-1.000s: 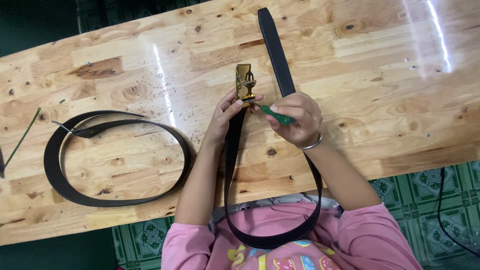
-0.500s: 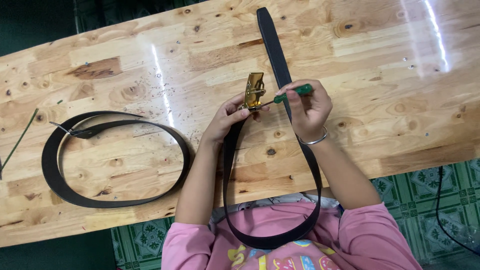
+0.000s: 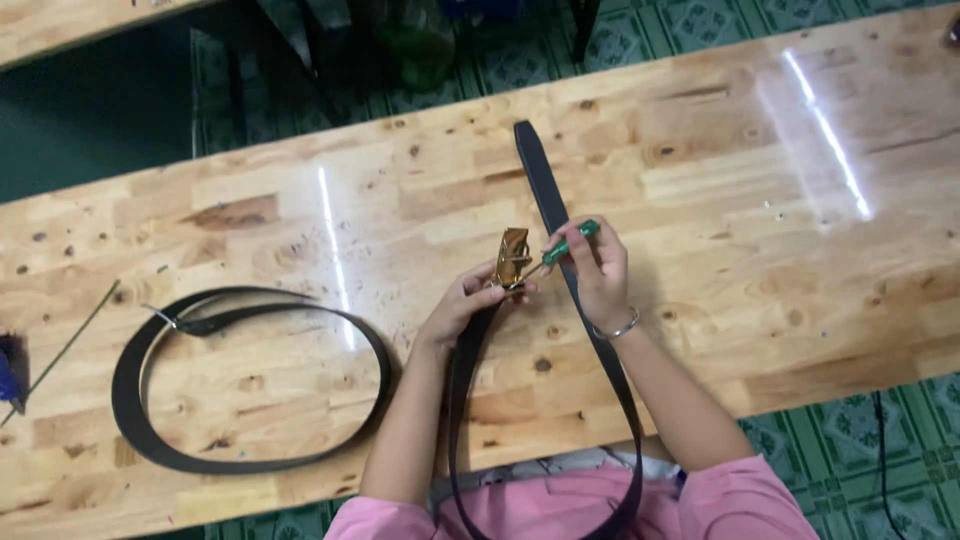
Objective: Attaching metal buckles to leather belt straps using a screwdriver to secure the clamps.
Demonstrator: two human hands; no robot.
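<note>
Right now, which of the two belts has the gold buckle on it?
The belt in the person's hands, looping toward their lap. The other belt lies coiled on the table's left, untouched.

Two bare forearms run up from short pink sleeves (image 3: 750,495) — the same pink cloth spans the chest at the bottom edge. A thin silver bangle (image 3: 622,328) circles the right wrist — the left wrist is bare, as are the fingers (image 3: 590,258).
</note>
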